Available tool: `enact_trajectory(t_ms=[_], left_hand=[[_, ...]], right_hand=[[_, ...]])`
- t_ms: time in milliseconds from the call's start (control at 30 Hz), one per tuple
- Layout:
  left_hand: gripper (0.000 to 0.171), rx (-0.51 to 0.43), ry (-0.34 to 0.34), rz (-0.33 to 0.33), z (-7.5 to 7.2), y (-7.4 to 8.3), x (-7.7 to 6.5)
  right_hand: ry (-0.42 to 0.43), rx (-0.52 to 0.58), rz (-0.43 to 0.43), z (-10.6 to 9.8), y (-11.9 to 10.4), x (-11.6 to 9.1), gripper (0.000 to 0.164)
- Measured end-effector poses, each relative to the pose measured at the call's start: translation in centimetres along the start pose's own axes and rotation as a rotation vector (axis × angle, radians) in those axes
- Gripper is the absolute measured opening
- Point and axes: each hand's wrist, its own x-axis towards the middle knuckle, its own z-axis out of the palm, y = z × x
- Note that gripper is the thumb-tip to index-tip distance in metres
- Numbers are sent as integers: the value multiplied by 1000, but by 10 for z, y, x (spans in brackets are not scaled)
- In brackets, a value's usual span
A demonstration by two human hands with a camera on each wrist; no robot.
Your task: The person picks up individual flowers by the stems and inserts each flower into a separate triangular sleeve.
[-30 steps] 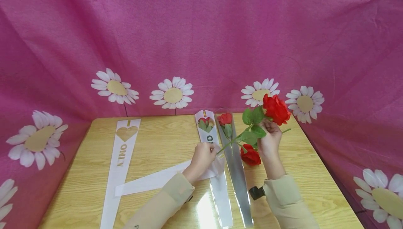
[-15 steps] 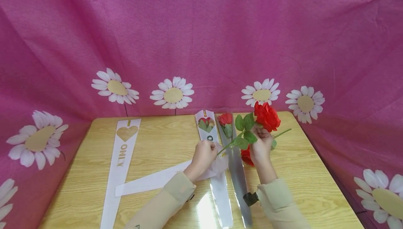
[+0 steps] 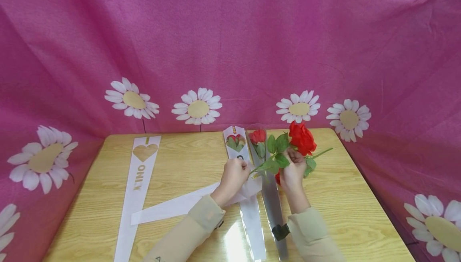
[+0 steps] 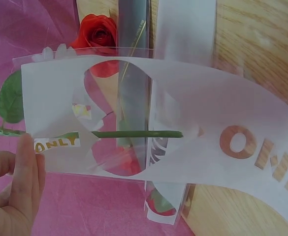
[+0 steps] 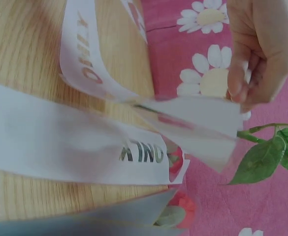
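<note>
One rose [image 3: 301, 139], near the worktop's [image 3: 187, 154] far right corner, is gripped by the right hand [image 3: 293, 170], its stem [image 4: 139, 133] best fed straight into the sleeve [image 3: 176, 207] pinched by the left hand [image 3: 233, 179].

In the head view, lower rose [image 3: 277, 178] mostly hidden behind the right grip [image 3: 293, 170] — leftmost white wrapper [image 3: 131, 206] cut off below

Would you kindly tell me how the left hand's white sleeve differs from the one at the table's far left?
The held sleeve curves, its heart end raised; the far-left sleeve lies flat. A green rose stem is inside the held sleeve; the far-left sleeve's heart window shows only wooden table. Both are white with ONLY lettering.
</note>
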Motion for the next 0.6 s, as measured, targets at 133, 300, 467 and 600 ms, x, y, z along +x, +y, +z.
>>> enact_trajectory(t_ms=[133,300,467,600], left_hand=[[31,0,0,-4,-1,1,0],[33,-2,2,-1,-1,3,0],[33,-2,11,4,-2,5,0],[28,-12,12,-2,-3,6,0]], right_hand=[[14,19,-2,3,5,-3,26],[54,-25,17,5,9,-8,26],[97,-62,62,4,13,-12,23],[95,-77,84,0,16,-15,22]])
